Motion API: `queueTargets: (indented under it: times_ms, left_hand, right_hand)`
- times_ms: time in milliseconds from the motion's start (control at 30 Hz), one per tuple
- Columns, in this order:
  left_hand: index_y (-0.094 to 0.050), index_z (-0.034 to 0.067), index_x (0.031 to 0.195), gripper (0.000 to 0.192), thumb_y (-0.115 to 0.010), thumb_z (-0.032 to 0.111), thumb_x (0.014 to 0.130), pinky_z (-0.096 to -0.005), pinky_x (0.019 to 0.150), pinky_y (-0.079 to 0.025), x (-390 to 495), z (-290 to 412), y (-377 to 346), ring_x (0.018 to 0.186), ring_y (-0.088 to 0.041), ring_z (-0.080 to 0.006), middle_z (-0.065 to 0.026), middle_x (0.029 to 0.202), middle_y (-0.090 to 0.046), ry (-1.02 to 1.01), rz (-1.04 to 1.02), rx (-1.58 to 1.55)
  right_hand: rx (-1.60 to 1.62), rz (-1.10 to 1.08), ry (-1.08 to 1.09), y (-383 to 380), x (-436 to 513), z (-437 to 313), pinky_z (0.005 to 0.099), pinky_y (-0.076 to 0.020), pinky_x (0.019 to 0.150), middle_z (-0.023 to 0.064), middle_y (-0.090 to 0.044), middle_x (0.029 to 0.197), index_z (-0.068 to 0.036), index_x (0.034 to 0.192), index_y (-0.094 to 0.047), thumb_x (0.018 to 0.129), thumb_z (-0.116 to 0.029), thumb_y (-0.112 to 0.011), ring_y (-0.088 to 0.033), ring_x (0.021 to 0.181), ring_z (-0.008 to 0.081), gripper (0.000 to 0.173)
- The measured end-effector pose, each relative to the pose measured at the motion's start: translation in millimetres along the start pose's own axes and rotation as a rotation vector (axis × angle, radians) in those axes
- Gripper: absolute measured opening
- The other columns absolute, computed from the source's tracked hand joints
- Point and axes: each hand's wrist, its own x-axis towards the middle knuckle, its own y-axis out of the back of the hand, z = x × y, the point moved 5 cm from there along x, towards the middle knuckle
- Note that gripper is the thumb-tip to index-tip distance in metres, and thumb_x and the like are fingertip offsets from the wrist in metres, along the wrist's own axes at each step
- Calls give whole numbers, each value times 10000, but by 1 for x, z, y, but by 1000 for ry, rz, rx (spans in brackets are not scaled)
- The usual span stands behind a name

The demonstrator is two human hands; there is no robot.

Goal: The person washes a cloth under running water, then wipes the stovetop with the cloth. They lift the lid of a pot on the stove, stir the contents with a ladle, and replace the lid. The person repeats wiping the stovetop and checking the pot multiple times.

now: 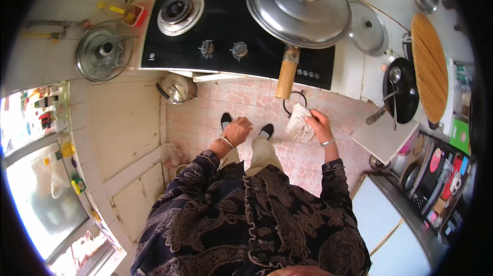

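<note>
My right hand [321, 125] pinches a crumpled off-white cloth [299, 122], which hangs down in front of the stove. My left hand [237, 131] hovers before my body, its back towards me. The fingers curl under, so what they enclose is hidden. Ahead, a large metal lid [285, 10] with a black knob covers a pan on the right side of the black gas stove [227, 10]. The pan's wooden handle [287, 74] points towards me, just above the cloth.
At the stove's left, the burner [180, 12] is bare. A glass lid [101, 50] leans further left. A metal kettle [177, 88] stands low under the counter. Rightward are another lid [368, 27], a black wok [404, 91] with ladles, and a round woven board [429, 68].
</note>
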Motion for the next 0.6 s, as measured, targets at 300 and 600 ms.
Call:
queueTargets:
  times_ms: [300,600]
  left_hand:
    - [-669,73,939,146,-553,124,865,-452,841,-542,-42,-40,-3,978,-646,-336,-133,992,-653,58,-380,159]
    - [-641,62,976,200,-600,244,902,-463,856,-526,-77,-73,-23,1009,-625,-347,-144,1025,-651,138,-364,157]
  right_hand:
    - [-582,714,195,41,54,-131,383,-440,1009,185,-611,1218,2,1290,-567,1014,-360,-532,-573,1168,313,457]
    - [-1089,801,483,-54,95,-107,596,-255,1136,149,-381,1502,-105,1346,-527,918,-237,-659,-294,1430,377,467]
